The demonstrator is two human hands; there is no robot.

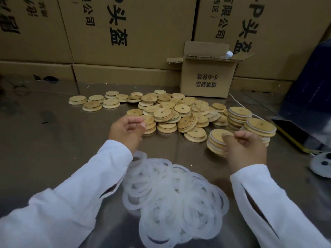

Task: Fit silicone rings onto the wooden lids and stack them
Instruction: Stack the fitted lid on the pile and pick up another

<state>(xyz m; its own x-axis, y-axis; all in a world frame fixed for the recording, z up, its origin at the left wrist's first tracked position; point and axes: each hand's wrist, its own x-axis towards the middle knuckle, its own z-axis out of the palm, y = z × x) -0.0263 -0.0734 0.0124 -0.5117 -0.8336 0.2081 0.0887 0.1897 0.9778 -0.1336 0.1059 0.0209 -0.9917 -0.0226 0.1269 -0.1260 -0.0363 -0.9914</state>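
Observation:
A loose heap of round wooden lids [166, 111], each with a centre hole, covers the middle of the steel table [53, 133]. Translucent white silicone rings [172, 194] lie piled near me between my sleeves. My right hand [245, 149] grips a short stack of ringed lids [215, 138], thumb on its top lid. Two more ringed stacks [239, 113] [260, 127] stand just behind it. My left hand [127, 129] hovers at the heap's near left edge, fingers curled, thumb against the forefinger; I see nothing in it.
A small open carton [207, 77] with a plastic bottle [228, 54] inside stands behind the lids. Large printed cartons [125, 33] wall off the back. A dark blue machine [308, 90] and a white disc [320, 165] sit at the right.

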